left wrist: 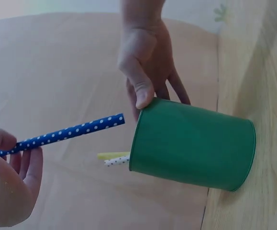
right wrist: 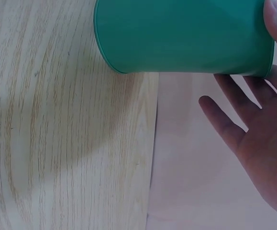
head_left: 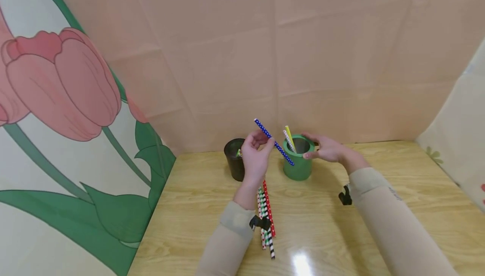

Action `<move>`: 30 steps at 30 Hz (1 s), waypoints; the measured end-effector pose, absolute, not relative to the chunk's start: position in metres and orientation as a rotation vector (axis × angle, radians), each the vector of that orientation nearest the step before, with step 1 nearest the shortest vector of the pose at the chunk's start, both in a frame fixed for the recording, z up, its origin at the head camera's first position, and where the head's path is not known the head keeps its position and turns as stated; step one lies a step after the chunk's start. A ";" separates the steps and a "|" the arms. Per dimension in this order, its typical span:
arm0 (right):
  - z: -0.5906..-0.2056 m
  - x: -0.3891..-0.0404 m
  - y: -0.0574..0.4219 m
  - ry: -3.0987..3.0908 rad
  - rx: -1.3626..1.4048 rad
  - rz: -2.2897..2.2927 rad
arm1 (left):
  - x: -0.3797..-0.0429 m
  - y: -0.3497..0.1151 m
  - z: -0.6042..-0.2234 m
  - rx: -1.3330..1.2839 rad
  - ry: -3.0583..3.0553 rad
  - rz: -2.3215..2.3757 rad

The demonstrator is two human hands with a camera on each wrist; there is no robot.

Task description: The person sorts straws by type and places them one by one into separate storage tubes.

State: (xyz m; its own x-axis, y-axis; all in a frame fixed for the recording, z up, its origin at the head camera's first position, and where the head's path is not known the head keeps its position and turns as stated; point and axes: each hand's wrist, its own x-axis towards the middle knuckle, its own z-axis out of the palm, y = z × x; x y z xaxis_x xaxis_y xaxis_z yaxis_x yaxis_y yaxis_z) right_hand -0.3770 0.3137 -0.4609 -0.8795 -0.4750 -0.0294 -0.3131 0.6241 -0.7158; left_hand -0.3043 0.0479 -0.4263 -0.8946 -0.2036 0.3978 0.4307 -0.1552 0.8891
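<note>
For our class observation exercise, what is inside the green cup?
A yellow straw and a white dotted straw lean inside the green cup; its side hides their lower ends and its bottom.

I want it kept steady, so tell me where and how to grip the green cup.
Likely best round the upper wall at the rim, from the right, as the right hand does. The green cup stands upright; the yellow straw and white straw lean left, and the blue straw slants in from the left.

Long beige sleeves (head_left: 401, 229) cross the lower centre and lower right, ending in broad cuffs (head_left: 366, 179). A small black fitting (head_left: 345, 196) juts from each cuff.
</note>
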 end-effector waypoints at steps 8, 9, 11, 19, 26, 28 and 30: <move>-0.461 -0.378 0.314 2.635 -0.644 -1.096 | -0.318 0.068 -0.420 -0.181 -1.512 -2.155; -0.461 -0.378 0.314 2.638 -0.642 -1.094 | -0.319 0.070 -0.420 -0.178 -1.494 -2.159; -0.461 -0.378 0.314 2.643 -0.643 -1.093 | -0.323 0.075 -0.421 -0.178 -1.471 -2.163; -0.463 -0.378 0.314 2.639 -0.636 -1.115 | -0.337 0.089 -0.434 -0.157 -1.512 -2.139; -0.463 -0.380 0.314 2.654 -0.626 -1.102 | -0.348 0.097 -0.447 -0.151 -1.592 -2.114; -0.463 -0.380 0.314 2.660 -0.622 -1.094 | -0.349 0.100 -0.450 -0.158 -1.636 -2.091; -0.463 -0.381 0.314 2.653 -0.618 -1.099 | -0.351 0.101 -0.451 -0.160 -1.691 -2.066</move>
